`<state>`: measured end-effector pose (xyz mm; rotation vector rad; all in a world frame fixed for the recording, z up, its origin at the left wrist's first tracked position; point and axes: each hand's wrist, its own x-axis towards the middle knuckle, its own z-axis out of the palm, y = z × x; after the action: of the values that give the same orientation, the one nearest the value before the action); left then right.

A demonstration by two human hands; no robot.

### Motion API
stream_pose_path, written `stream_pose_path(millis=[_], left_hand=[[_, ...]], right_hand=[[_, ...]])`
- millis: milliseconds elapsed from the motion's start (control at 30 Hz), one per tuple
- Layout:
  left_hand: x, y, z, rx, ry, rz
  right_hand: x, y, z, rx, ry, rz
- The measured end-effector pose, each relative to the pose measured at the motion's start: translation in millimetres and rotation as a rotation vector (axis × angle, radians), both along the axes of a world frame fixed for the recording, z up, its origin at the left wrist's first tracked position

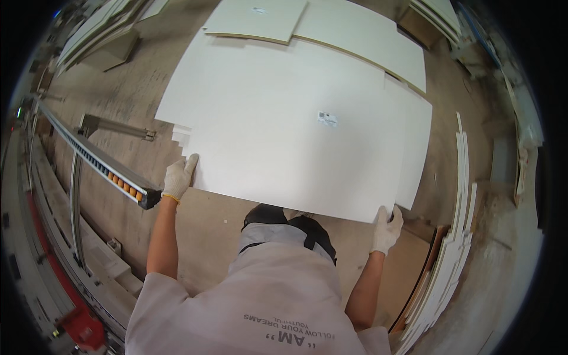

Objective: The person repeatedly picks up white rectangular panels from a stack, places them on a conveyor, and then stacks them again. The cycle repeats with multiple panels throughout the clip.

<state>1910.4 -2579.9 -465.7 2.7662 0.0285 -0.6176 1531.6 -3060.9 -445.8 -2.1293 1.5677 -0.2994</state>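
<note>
A large white panel [260, 124] lies flat in front of me, with a small printed label [327, 119] on its upper face. My left hand [180, 177], in a pale knit glove, grips the panel's near left corner with the thumb on top. At the near right corner my right hand [387, 229], gloved the same way, also holds the panel's edge. The fingers beneath the panel are hidden on both sides. Other white boards show under its left and right edges. Beyond it lie a smaller white panel [254, 21] and another white board [367, 44].
To my left, a metal rail with orange rollers [124, 184] reaches close to my left hand. White panels [441, 284] stand on edge at my right. More stacks of boards [109, 44] sit at the far left and far right [429, 23]. Red machinery [83, 328] is at the lower left.
</note>
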Motion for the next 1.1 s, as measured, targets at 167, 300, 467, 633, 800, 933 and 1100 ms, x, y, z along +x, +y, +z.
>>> stream_pose_path(millis=[167, 300, 467, 633, 800, 933, 1100], left_hand=[[14, 17, -24, -0.141, 0.015, 0.035], [41, 15, -47, -0.079, 0.021, 0.067], [61, 14, -67, -0.105, -0.005, 0.010], [54, 33, -67, -0.165, -0.056, -0.045], [6, 62, -51, -0.264, -0.033, -0.098], [-98, 81, -36, -0.357, 0.006, 0.059], [-263, 98, 10, -0.397, 0.208, 0.149]], right_hand=[[18, 12, -32, 0.066, -0.104, -0.103], [35, 41, -50, 0.084, -0.189, -0.310], [44, 89, -60, 0.322, -0.502, -0.567], [41, 145, -74, 0.647, -0.587, -0.577], [17, 221, -72, 0.922, -0.589, -0.407], [-15, 286, -46, 1.226, -0.710, -0.088], [-62, 366, -18, 1.437, -0.809, -0.136]])
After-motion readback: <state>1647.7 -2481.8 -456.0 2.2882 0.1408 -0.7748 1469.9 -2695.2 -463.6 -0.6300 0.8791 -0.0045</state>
